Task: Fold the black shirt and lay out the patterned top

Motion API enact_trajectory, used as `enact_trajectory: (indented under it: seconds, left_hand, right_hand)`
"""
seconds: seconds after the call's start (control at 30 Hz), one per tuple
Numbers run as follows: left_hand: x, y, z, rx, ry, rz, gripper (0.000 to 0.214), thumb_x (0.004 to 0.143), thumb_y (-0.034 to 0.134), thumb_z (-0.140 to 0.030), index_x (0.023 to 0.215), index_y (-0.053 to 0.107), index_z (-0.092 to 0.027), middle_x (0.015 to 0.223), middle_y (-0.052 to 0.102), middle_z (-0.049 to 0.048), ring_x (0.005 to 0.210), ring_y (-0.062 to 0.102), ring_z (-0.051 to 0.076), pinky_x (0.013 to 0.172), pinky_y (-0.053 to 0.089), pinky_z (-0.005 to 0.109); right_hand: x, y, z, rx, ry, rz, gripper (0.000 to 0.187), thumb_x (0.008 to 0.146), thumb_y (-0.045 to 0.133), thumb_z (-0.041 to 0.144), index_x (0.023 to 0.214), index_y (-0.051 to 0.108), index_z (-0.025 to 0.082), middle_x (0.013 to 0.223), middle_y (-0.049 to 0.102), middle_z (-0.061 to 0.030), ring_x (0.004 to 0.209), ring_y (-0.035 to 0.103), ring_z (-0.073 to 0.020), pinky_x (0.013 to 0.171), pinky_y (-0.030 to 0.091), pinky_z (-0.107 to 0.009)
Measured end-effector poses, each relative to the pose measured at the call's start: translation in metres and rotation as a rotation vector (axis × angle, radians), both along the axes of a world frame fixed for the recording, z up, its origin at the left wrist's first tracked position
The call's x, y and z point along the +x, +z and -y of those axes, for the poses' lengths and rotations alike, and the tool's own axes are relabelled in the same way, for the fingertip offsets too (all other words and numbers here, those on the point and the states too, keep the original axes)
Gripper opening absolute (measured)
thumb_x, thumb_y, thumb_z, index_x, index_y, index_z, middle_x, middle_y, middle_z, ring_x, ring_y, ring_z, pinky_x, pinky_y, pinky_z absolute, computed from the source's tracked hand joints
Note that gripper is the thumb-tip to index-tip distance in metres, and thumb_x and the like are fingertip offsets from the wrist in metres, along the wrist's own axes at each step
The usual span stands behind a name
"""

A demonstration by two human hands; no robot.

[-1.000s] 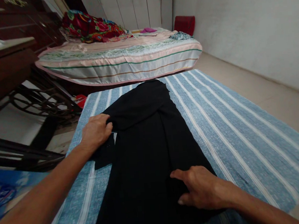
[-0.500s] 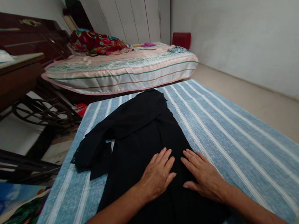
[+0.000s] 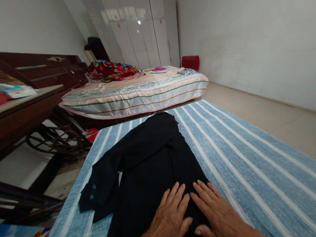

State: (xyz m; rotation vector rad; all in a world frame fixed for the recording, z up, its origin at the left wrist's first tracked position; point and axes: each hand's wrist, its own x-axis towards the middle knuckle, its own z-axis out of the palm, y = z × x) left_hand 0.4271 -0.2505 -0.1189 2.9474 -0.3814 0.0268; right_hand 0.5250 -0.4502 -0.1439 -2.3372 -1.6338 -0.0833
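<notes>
A black long-sleeved garment (image 3: 147, 179), perhaps a shirt or coat, lies folded lengthwise on a blue bedsheet with white stripes (image 3: 251, 154). Its collar end points away from me, and the sleeves stretch out to the left, where two buttons show at a cuff. My left hand (image 3: 171, 216) rests flat on the lower part of the cloth, fingers stretched out. Beside it, my right hand (image 3: 215, 211) also lies flat on the cloth near its right edge. Neither hand grips anything. The garment's near end runs out of view.
Beyond the striped surface stands a bed (image 3: 136, 102) with a floral red blanket (image 3: 111, 70) on it. On the left is a wooden sewing-machine table (image 3: 20, 116) with an iron wheel below. White wardrobes (image 3: 139, 38) and a red box (image 3: 190, 63) stand at the back.
My view has tilted up, so the scene sits lower. Both hands have slid back toward me along the garment and come closer together. A cuff with buttons now shows on the left.
</notes>
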Motion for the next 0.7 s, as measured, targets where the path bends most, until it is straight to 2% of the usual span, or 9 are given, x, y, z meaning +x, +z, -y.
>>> enact_trajectory:
  seconds: [0.13,0.2,0.33,0.4,0.47,0.57,0.7]
  left_hand:
    - [0.006,0.012,-0.019,-0.048,-0.012,0.027,0.050,0.082,0.055,-0.024,0.130,0.043,-0.020,0.142,0.042,0.0114,0.131,0.038,0.026,0.102,0.042,0.045]
    - [0.018,0.020,-0.035,-0.046,0.039,0.097,0.041,0.084,0.052,-0.023,0.125,0.048,-0.020,0.137,0.048,0.0115,0.126,0.045,0.024,0.101,0.044,0.041]
    - [0.052,0.036,-0.069,0.046,0.216,0.188,0.027,0.088,0.043,-0.022,0.110,0.057,-0.017,0.118,0.061,0.0115,0.112,0.055,0.023,0.096,0.046,0.039]
    - [0.070,0.044,-0.081,0.114,0.309,0.131,0.025,0.089,0.039,-0.021,0.101,0.060,-0.016,0.105,0.064,0.0101,0.100,0.059,0.022,0.089,0.048,0.037]
    - [0.084,0.049,-0.086,0.170,0.372,0.047,0.025,0.089,0.037,-0.021,0.096,0.061,-0.017,0.095,0.064,0.0082,0.091,0.059,0.021,0.082,0.049,0.035]
    - [0.098,0.053,-0.088,0.207,0.429,-0.035,0.025,0.088,0.038,-0.022,0.095,0.062,-0.019,0.092,0.064,0.0071,0.088,0.059,0.021,0.078,0.047,0.032]
    - [0.116,0.051,-0.085,0.163,0.489,-0.052,0.025,0.088,0.039,-0.022,0.094,0.063,-0.019,0.094,0.065,0.0078,0.089,0.060,0.020,0.077,0.044,0.030]
  right_hand:
    - [0.004,-0.021,-0.002,-0.001,0.057,0.019,0.072,0.084,0.046,0.062,0.139,0.039,0.014,0.142,0.035,-0.0197,0.131,0.031,-0.0358,0.100,0.036,-0.054]
    - [0.008,-0.019,-0.008,0.032,0.045,0.017,0.069,0.084,0.046,0.061,0.136,0.043,0.015,0.140,0.039,-0.0202,0.129,0.035,-0.0355,0.100,0.038,-0.053]
    - [0.025,0.017,-0.048,0.133,-0.081,-0.065,0.058,0.087,0.048,0.054,0.131,0.048,0.017,0.141,0.041,-0.0152,0.130,0.036,-0.0298,0.106,0.032,-0.047]
    - [0.041,0.034,-0.078,0.147,-0.094,-0.114,0.052,0.087,0.050,0.050,0.127,0.051,0.016,0.137,0.046,-0.0145,0.128,0.039,-0.0285,0.107,0.030,-0.045]
    - [0.059,0.041,-0.105,0.146,-0.103,-0.130,0.046,0.087,0.053,0.044,0.122,0.055,0.014,0.133,0.050,-0.0153,0.126,0.042,-0.0288,0.107,0.030,-0.045]
    - [0.079,0.031,-0.129,0.140,-0.105,-0.134,0.043,0.087,0.054,0.041,0.120,0.057,0.013,0.131,0.052,-0.0160,0.124,0.043,-0.0296,0.105,0.032,-0.046]
    - [0.083,0.006,-0.129,0.157,-0.055,-0.120,0.048,0.091,0.046,0.044,0.129,0.050,0.014,0.136,0.047,-0.0156,0.129,0.038,-0.0296,0.106,0.030,-0.047]
